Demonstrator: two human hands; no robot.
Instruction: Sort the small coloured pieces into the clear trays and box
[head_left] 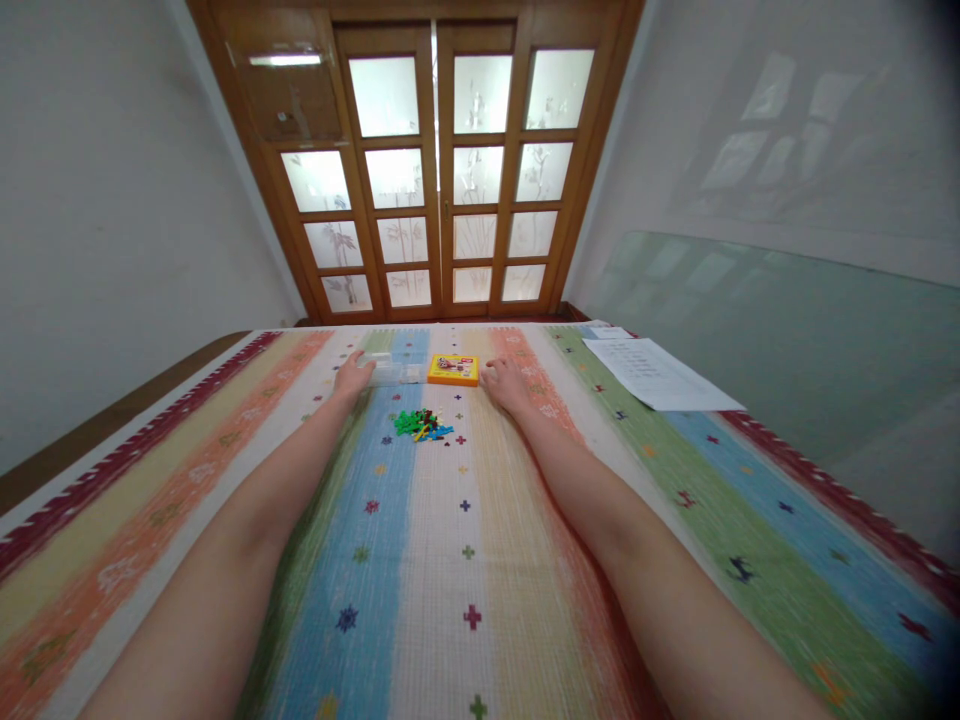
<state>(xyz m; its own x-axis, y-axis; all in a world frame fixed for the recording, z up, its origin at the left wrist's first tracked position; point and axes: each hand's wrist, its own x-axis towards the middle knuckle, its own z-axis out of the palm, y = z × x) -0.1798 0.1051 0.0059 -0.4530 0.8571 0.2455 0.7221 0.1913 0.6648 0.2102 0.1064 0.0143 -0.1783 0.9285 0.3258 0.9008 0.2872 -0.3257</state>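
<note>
A flat yellow box (453, 370) with a printed cover lies just left of the right hand's fingertips, between the two hands. Its near side edge is so close to those fingers that contact cannot be made out. The right hand (505, 383) has its fingers bent inward; whether they grip the box, I cannot tell.

Just beyond the box's other side, toward the left fingers, sits a clear plastic case (388, 372) (its see-through walls make the outline hard to follow). The left hand (352, 376) is at the outer end of this case, thumb and fingers a little apart; whether they pinch it is too small to tell.

Nearer the person than either set of fingertips, and between them, small plastic pieces (420, 425) lie in a loose heap: mostly green, with blue, yellow and dark red ones.

Everything rests on a striped tablecloth (439, 560), which runs under both forearms. Well to the right of the right fingers lies a white paper sheet (660, 375). Far beyond both hands stand wooden doors (447, 180) with frosted panes.
</note>
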